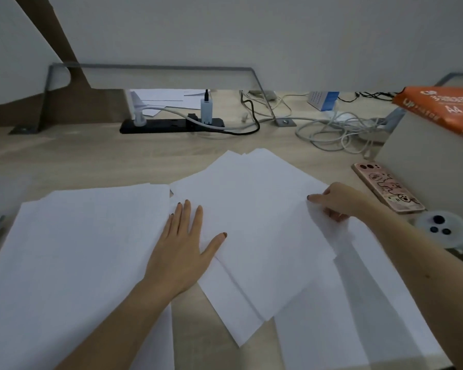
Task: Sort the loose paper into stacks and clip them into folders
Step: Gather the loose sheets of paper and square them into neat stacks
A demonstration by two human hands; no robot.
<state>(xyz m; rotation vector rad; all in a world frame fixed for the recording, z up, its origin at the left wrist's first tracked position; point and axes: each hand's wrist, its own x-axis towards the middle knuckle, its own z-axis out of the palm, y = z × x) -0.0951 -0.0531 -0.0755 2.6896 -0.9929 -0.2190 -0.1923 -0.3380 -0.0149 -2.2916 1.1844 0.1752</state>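
White sheets cover the near half of the wooden desk. A squared stack (pixel 72 252) lies on the left. A loose, fanned pile (pixel 254 217) lies in the middle and right, its sheets skewed at different angles. My left hand (pixel 182 249) lies flat with straight, spread fingers across the seam between the stack and the loose pile. My right hand (pixel 337 201) pinches the right edge of the top loose sheet, which is lifted and curled a little there. No folder or clip is in view.
A phone in a pink case (pixel 388 188) lies right of the papers, a white controller (pixel 444 231) nearer me. An orange A4 paper ream (pixel 444 108) sits on a grey box at the right. A black power strip (pixel 171 125) and tangled white cables (pixel 340 129) lie behind.
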